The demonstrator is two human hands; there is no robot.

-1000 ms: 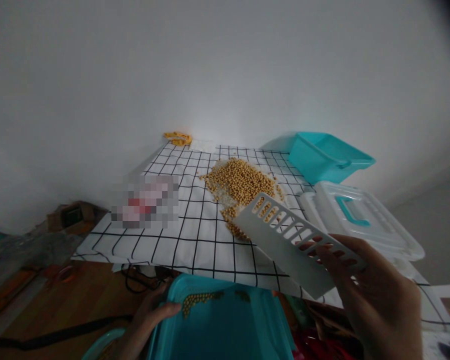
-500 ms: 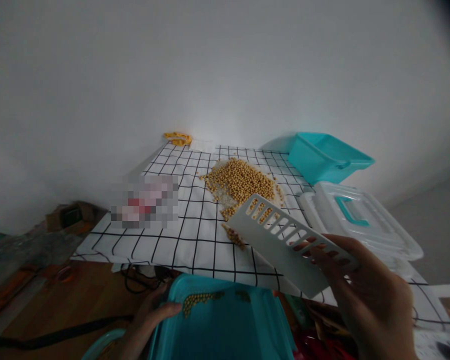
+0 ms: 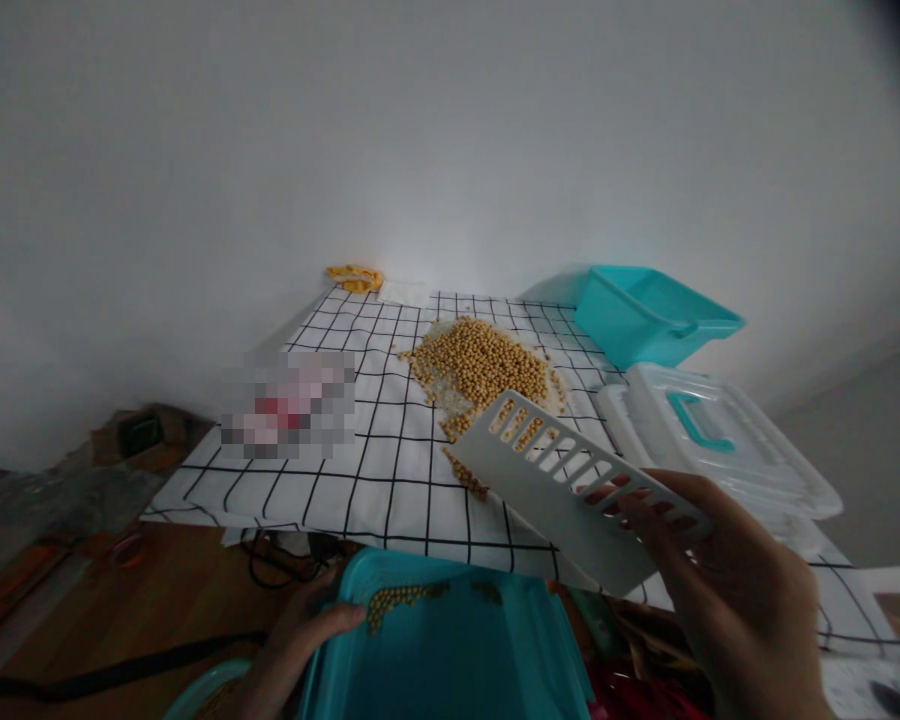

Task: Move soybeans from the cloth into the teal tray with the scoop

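Observation:
My right hand (image 3: 735, 600) is closed on a white slotted plastic panel (image 3: 570, 490), held slanted with its far edge down among the yellow beans (image 3: 484, 365) heaped on the black-gridded white cloth (image 3: 367, 470). My left hand (image 3: 300, 635) grips the left rim of a teal plastic bin (image 3: 450, 660) held below the table's near edge. A small streak of beans (image 3: 401, 598) lies inside that bin near its far wall.
A second teal bin (image 3: 656, 315) sits tilted at the table's back right. A clear lidded box with a teal handle (image 3: 712, 440) lies beside it. An orange object (image 3: 355, 276) rests at the far edge by the white wall. Clutter and dark cables lie on the floor left.
The white panel has slid a little left and toward me along the cloth, pushing a few beans at the heap's near edge with it. My left hand and the bin stayed still.

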